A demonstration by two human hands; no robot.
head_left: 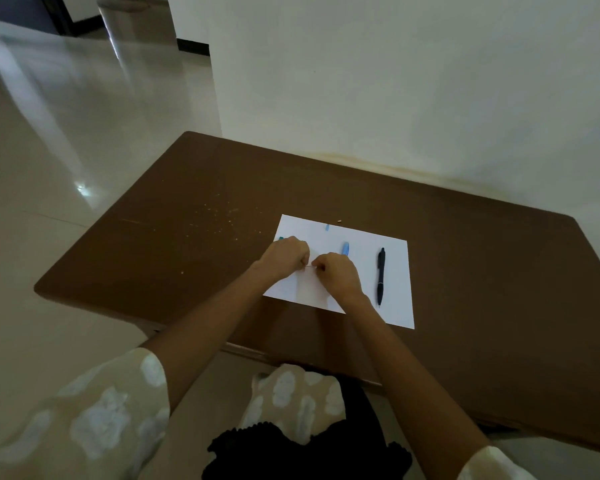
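A white sheet of paper (pixel 367 268) lies on a brown table (pixel 194 244). Over its left part both my hands are curled into loose fists, almost touching. My left hand (pixel 286 254) and my right hand (pixel 335 275) each pinch one end of a very thin, short rod (pixel 309 267) stretched between them; what it is cannot be told. A teal-blue tip (pixel 280 238) pokes out beside my left hand. A light blue pen part (pixel 345 248) lies just beyond my right hand, and a smaller blue piece (pixel 327 227) lies farther back on the sheet.
A black pen (pixel 381 277) lies lengthwise on the right part of the sheet. Pale crumbs (pixel 218 220) are scattered on the table to the left. A white wall (pixel 395 81) stands behind the table, glossy floor tiles (pixel 49 150) to the left.
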